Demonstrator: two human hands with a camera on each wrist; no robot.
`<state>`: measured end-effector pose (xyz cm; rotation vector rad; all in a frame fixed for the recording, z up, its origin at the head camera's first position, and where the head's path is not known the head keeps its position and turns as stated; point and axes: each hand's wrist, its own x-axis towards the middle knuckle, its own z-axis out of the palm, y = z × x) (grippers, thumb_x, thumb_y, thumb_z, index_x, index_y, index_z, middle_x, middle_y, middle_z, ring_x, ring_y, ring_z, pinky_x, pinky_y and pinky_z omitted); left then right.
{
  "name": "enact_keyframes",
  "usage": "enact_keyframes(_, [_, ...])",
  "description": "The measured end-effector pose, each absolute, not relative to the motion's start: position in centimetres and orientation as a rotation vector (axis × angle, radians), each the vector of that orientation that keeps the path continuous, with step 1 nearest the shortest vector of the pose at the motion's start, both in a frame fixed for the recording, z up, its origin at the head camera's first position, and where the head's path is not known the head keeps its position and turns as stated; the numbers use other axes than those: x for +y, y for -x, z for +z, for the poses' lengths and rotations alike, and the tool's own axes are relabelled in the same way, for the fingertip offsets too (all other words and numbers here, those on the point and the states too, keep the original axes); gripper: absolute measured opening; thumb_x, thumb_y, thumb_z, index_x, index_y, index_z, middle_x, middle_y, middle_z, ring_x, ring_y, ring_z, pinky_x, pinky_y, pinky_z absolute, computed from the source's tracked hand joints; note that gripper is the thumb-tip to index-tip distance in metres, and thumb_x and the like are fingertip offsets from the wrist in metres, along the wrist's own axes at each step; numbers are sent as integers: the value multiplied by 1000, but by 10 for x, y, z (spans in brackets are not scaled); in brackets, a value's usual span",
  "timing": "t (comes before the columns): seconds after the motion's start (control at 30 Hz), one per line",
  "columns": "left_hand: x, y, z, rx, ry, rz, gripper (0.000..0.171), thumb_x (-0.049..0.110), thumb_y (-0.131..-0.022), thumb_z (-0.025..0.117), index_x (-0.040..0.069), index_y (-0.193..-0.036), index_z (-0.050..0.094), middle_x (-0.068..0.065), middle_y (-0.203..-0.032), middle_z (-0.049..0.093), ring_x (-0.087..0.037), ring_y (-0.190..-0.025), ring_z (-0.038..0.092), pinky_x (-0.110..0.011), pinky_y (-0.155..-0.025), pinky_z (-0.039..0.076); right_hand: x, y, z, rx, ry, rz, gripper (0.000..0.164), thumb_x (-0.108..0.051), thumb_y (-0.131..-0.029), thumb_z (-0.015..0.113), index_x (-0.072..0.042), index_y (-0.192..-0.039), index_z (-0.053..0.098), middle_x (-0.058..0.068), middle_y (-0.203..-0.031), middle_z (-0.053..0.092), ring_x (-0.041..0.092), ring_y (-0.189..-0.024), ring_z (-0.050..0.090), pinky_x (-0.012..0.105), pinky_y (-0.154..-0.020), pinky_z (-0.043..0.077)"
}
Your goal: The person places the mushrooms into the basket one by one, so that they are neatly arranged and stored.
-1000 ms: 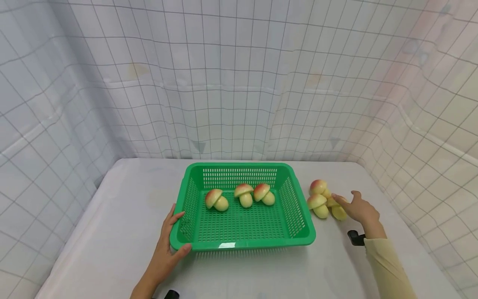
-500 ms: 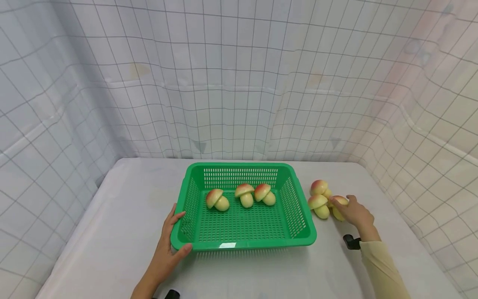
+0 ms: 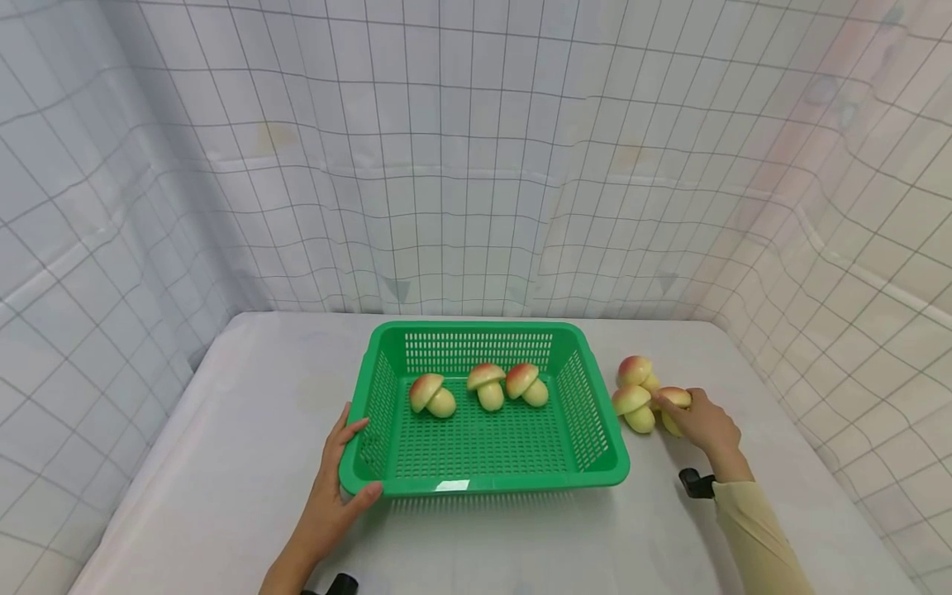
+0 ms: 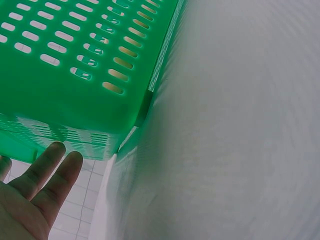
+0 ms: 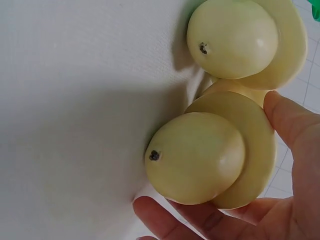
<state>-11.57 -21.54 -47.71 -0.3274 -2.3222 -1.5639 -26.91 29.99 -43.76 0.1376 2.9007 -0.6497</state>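
A green perforated plastic basket [image 3: 483, 483] stands mid-table with three toy mushrooms inside, one [image 3: 431, 397] at the left and a pair further right. My left hand [image 3: 327, 504] lies spread at the basket's near left corner, thumb against the front rim; in the left wrist view its fingers [image 4: 60, 185] are straight beside the basket wall. To the right of the basket is a cluster of three more mushrooms. My right hand [image 3: 706, 426] holds the nearest-right mushroom [image 5: 200, 155] by its cap, thumb on one side and fingers on the other. Its stem still shows.
Touching the held mushroom's cluster are a second mushroom [image 3: 634, 409] and a third [image 3: 635, 372] behind it. The white-covered table [image 3: 253, 413] is enclosed by grid-patterned cloth [image 3: 476, 165] at the back and both sides. A black strap mount [image 3: 697, 483] sits at the right wrist.
My right hand has moved slightly left and lower onto the nearest-right mushroom, its thumb and fingers closing around the cap. The left hand and basket stay where they were.
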Motion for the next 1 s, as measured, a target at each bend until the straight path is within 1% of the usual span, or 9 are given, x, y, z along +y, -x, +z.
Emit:
enact_keyframes(0.2, [-215, 116, -477, -2319, 329, -1570, 77, 7, -80, 66, 18, -147, 30, 2, -158, 3, -16, -141, 6, -13, -97, 18, 302, 268, -438, 2918, -168, -690, 96, -72, -87, 36, 11, -135, 33, 38, -127, 44, 53, -102, 51, 53, -70, 41])
enact_keyframes(0.43, [-215, 115, -477, -2325, 328, -1559, 77, 7, -81, 66, 19, -147, 29, -3, -158, 3, -16, -141, 5, -14, -98, 18, 307, 266, -437, 2954, -200, -753, 96, -72, -87, 36, 10, -137, 33, 38, -129, 43, 53, -101, 52, 51, -68, 41])
enact_keyframes(0.6, [-216, 115, -477, -2328, 324, -1552, 77, 7, -81, 66, 19, -147, 29, 0, -158, 3, -16, -142, 6, -14, -97, 18, 307, 265, -434, 3006, -251, -799, 94, -72, -86, 38, 8, -136, 36, 34, -123, 50, 49, -96, 55, 51, -67, 41])
enact_keyframes(0.8, [-216, 115, -478, -2331, 326, -1556, 77, 7, -81, 66, 20, -148, 29, 0, -158, 3, -17, -141, 6, -14, -97, 19, 303, 263, -425, 3071, -293, -858, 93, -71, -86, 40, 6, -137, 37, 29, -112, 58, 39, -82, 59, 45, -63, 39])
enact_keyframes(0.9, [-216, 115, -478, -2331, 332, -1554, 77, 7, -81, 66, 20, -148, 29, -1, -158, 3, -17, -141, 6, -14, -97, 19, 300, 263, -419, 3106, -292, -886, 92, -71, -86, 41, 5, -138, 38, 27, -111, 60, 35, -78, 59, 43, -61, 38])
enact_keyframes(1.0, [-216, 115, -477, -2330, 333, -1555, 77, 7, -81, 66, 20, -148, 28, -1, -158, 3, -17, -141, 6, -14, -97, 19, 296, 262, -413, 3138, -278, -918, 90, -70, -86, 42, 4, -137, 39, 25, -114, 60, 34, -79, 59, 41, -60, 38])
